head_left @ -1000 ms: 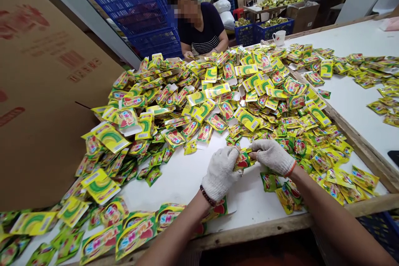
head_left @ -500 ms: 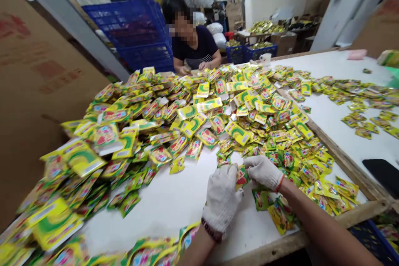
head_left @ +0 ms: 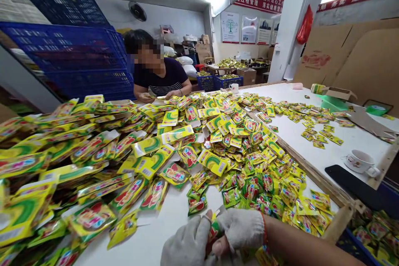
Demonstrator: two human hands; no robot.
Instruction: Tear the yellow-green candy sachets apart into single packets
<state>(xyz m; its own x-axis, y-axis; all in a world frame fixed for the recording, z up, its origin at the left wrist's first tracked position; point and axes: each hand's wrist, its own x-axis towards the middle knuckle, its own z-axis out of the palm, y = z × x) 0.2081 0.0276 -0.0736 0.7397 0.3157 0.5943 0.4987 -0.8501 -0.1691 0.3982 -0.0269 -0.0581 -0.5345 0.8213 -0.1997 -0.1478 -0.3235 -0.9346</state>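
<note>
My left hand [head_left: 187, 244] and my right hand [head_left: 241, 228], both in white knit gloves, meet at the bottom edge of the view. Together they pinch one small yellow-green packet [head_left: 214, 230] with red print, held between their fingers just above the white table [head_left: 174, 212]. A wide heap of the same yellow and green packets [head_left: 174, 149] covers the table beyond my hands. The nearest loose packets [head_left: 197, 203] lie a little past my fingertips.
A person in a dark top [head_left: 157, 75] sits at the far side, hands in the heap. Stacked blue crates [head_left: 68, 56] stand at back left. On the adjoining table to the right are a black phone [head_left: 352, 183], a white cup [head_left: 360, 161] and scattered packets [head_left: 321, 131].
The view has tilted up, so my hands now sit at the bottom edge. They keep hold of the same small packet and have drawn closer to me.
</note>
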